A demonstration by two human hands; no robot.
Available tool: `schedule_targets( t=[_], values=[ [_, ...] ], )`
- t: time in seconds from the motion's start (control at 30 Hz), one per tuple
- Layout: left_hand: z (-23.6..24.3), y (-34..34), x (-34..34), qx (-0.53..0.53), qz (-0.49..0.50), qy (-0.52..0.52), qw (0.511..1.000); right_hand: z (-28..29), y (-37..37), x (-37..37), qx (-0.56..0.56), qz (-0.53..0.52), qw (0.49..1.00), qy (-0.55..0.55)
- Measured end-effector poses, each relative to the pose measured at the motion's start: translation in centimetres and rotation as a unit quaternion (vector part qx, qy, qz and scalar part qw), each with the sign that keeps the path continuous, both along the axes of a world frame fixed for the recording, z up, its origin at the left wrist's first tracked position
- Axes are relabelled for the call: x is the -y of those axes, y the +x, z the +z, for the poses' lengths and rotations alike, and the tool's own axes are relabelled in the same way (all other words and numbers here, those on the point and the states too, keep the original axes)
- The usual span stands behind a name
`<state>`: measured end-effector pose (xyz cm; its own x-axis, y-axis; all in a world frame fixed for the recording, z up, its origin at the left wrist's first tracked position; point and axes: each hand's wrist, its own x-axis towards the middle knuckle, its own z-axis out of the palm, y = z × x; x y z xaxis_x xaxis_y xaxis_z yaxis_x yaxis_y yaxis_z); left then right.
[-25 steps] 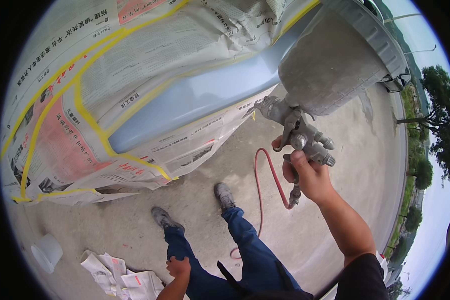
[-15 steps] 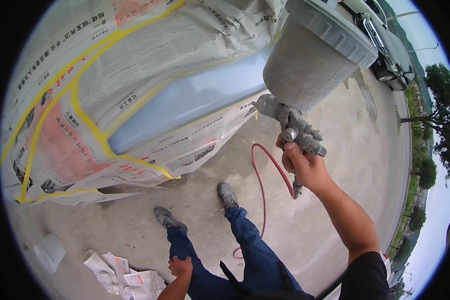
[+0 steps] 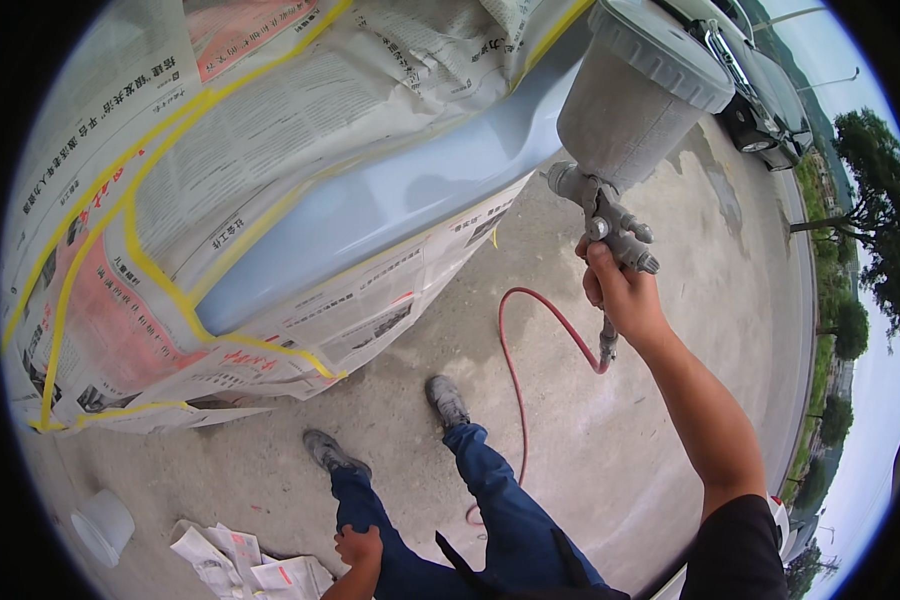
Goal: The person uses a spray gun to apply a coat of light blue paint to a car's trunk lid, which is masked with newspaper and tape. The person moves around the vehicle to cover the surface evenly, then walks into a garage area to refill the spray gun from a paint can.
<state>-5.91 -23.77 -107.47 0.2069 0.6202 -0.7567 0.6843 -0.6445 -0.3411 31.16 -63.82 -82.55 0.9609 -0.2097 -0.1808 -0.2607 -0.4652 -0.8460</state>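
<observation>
My right hand (image 3: 620,290) grips a grey metal spray gun (image 3: 610,230), its large cup (image 3: 635,100) on top, beside a pale blue-grey panel (image 3: 380,220). A red hose (image 3: 560,315) drops from the gun's lower fitting onto the concrete. The panel is bordered by newspaper masking (image 3: 270,130) and yellow tape (image 3: 155,270); no contact between gun and panel is evident. My left hand (image 3: 358,543) hangs low over my left trouser leg, fingers curled, their inside hidden.
Concrete ground (image 3: 700,400) surrounds my feet (image 3: 448,400). A white bucket (image 3: 103,527) and folded newspapers (image 3: 235,560) lie at lower left. A dark parked car (image 3: 770,125) stands at upper right, with trees (image 3: 865,230) along a road edge.
The spray gun and my right hand have risen and look smaller, showing more of the dark car behind. The panel has shifted slightly in view. My left hand stays low by the leg.
</observation>
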Motion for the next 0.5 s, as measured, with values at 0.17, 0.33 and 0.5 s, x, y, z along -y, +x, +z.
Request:
schedule_targets(
  t=[0.17, 0.33, 0.5],
  values=[
    [-0.6, -0.6, -0.3, 0.007, -0.007, 0.005, 1.000, 0.0, 1.1, 1.1, 0.013, -0.024, 1.000, -0.004],
    [-0.8, -0.6, -0.3, 0.008, -0.012, 0.003, 1.000, -0.5, 1.4, 2.7, 0.049, -0.046, 0.997, -0.028],
    [-0.4, -0.4, 0.0, 0.004, -0.007, 0.001, 1.000, -0.8, 1.2, 2.3, 0.079, -0.131, 0.986, -0.067]
  ],
)
